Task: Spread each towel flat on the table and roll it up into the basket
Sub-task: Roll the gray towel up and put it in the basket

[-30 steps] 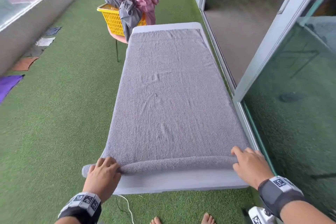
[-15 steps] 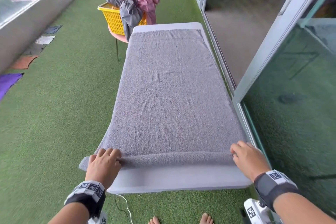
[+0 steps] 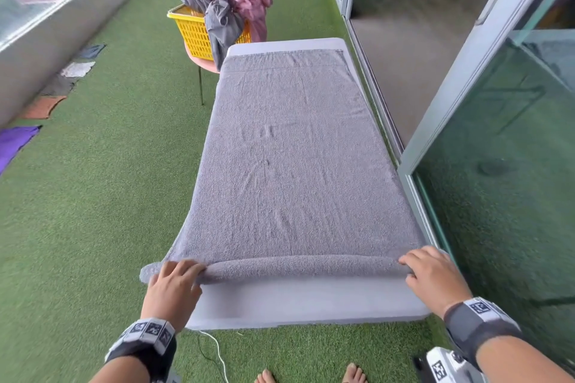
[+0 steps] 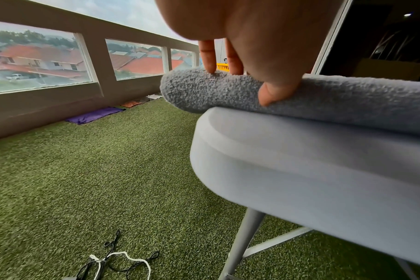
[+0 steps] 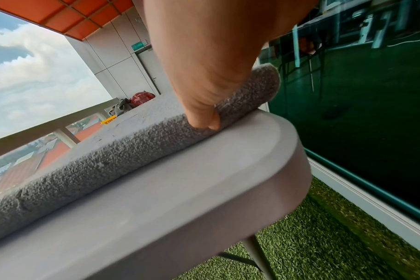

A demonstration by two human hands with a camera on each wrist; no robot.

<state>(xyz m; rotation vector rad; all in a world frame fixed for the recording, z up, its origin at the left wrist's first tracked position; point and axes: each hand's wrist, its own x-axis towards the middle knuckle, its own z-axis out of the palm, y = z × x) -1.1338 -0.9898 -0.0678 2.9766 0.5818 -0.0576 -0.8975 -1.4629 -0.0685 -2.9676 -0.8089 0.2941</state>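
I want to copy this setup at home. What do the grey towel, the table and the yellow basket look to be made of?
Grey towel: looped terry cloth, probably cotton; nubbly matte pile, finger marks stay pressed in.
Table: likely moulded plastic top, smooth matte grey with rounded lip, on metal-looking legs.
Yellow basket: glossy plastic with lattice walls.

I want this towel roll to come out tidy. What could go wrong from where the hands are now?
1. The grey towel overhangs the table on the left, where the roll's end sticks out unsupported beside the left hand; it may sag or roll crooked.
2. The right hand pinches the other end; uneven pushing could leave the roll cone-shaped.
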